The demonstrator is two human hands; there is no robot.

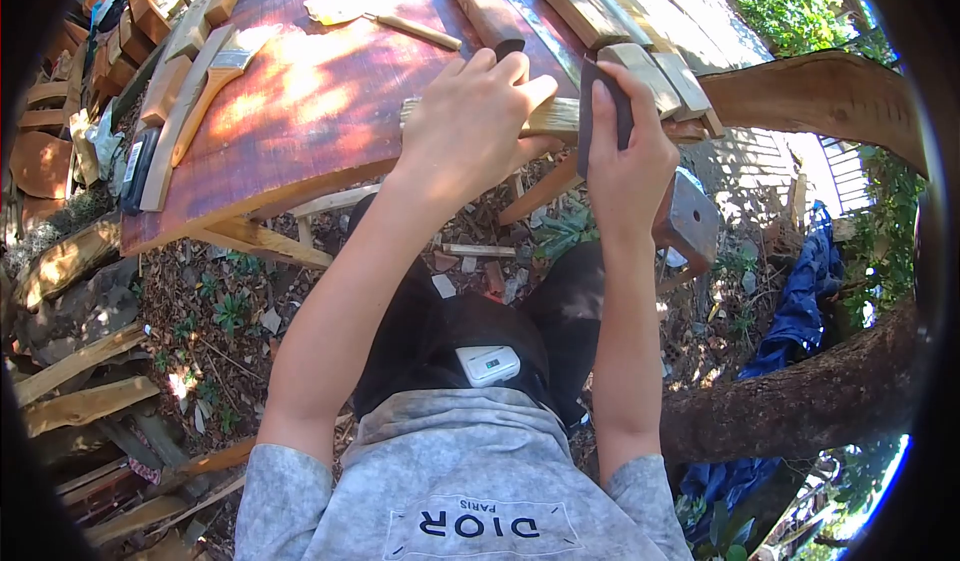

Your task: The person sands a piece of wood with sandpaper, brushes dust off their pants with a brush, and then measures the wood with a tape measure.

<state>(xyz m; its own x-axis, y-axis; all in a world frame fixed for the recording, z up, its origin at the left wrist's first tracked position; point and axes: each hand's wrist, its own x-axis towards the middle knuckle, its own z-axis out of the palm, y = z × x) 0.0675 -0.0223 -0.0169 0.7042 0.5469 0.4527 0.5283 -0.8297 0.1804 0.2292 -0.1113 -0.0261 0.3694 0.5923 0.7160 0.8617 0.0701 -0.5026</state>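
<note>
My left hand [475,121] is closed around a pale wooden stick [555,118] at the near edge of the reddish wooden table [300,126]. Fingers and thumb wrap the stick, whose left end shows beside the palm. To the right, my right hand [628,151] grips a dark flat block [588,126], held upright against the stick's right part. The block's face is partly hidden by the fingers. Just beyond my left hand lies a brown wooden piece [487,11]. A thin metal ruler [540,31] lies to its right.
A paintbrush [212,86] lies on wood strips at the table's left, near a black object [140,171]. A wooden-handled tool [415,31] lies at the back. Wood blocks [582,11] line the right side. Below right are a metal-topped stand [688,216], blue tarp [805,291] and trunk [790,401].
</note>
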